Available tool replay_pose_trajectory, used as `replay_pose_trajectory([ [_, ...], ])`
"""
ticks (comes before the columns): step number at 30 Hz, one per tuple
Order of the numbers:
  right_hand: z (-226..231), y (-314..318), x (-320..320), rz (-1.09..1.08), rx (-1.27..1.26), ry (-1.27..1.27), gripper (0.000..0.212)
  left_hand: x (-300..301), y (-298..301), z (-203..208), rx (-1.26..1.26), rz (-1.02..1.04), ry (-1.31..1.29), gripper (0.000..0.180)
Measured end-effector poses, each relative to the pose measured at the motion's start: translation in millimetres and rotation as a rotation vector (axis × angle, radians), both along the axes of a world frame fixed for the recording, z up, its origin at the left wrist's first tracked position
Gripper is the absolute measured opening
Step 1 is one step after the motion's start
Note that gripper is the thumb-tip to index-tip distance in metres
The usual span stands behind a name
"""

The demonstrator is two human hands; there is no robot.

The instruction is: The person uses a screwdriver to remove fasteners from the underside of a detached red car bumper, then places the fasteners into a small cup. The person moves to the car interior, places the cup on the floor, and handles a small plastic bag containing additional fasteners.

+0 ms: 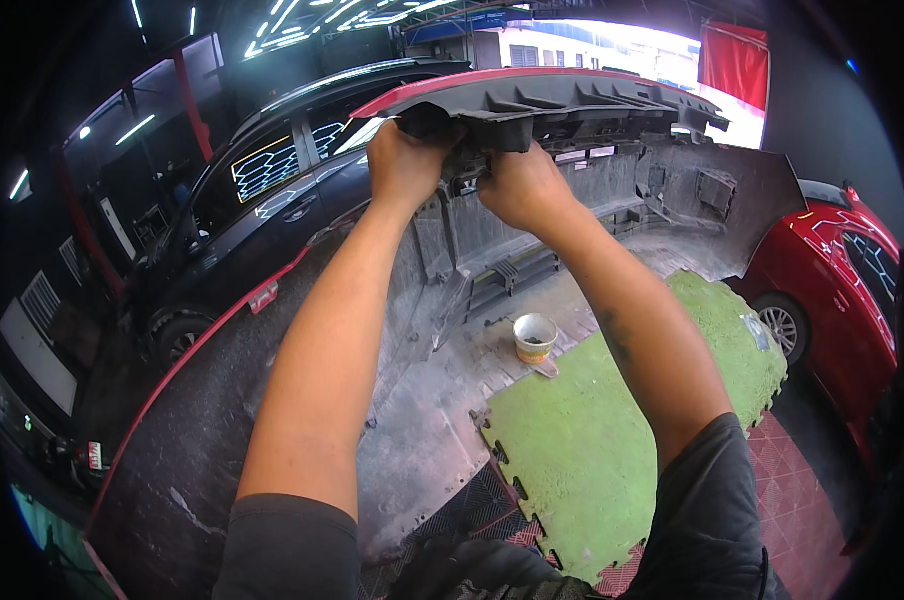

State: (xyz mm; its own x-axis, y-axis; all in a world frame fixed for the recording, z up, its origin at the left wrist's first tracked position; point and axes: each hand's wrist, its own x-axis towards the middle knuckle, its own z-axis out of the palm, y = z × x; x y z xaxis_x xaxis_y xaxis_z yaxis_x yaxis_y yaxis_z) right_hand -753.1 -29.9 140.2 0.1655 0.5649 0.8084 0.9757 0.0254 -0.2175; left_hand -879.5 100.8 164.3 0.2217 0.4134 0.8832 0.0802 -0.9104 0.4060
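Left hand [404, 170] and right hand [528, 190] curl at the upper edge of the bumper cover [497, 232], which arcs around the green mat [582, 440] — fingertips hidden, grip uncertain. Even support should limit flexing.

Nothing I can actually read here, tbh. The tub's [535, 341] orange label [535, 355] and the red-and-white plate [95, 456] far left are too small.

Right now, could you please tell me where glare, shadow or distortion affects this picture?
Head view: glare washes out the doorway; head view: shadow obscures the bumper between the left hand and right hand; head view: fisheye distortion bends outlines near the rim.
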Motion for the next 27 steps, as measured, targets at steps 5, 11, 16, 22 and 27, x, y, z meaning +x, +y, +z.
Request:
replay_pose_trajectory([
  [5, -3.3, -8.4, -4.7, 0.156, 0.188, -0.04, 0.03, -2.3, -6.2, -1.2, -0.027, -0.027, -0.013, 0.029],
  [11, -16.8, -15.9, -14.8, -0.156, 0.276, -0.083, 0.023, -5.1, -4.7, -0.2, -0.006, 0.001, 0.003, 0.029],
  [16, -5.0, -32.4, -18.7, -0.216, -0.016, -0.017, 0.023, 3.6, -0.6, -4.6, 0.041, -0.015, -0.016, 0.032],
  [22, -23.9, -18.8, 11.7, -0.064, 0.042, -0.259, 0.051, 5.6, 40.8, -13.1, 0.266, 0.106, 0.07, 0.032],
  [27, -18.4, -32.4, 4.1, -0.222, 0.179, -0.259, 0.024, 10.2, 45.2, -14.6, 0.111, -0.015, 0.024, 0.027],
])
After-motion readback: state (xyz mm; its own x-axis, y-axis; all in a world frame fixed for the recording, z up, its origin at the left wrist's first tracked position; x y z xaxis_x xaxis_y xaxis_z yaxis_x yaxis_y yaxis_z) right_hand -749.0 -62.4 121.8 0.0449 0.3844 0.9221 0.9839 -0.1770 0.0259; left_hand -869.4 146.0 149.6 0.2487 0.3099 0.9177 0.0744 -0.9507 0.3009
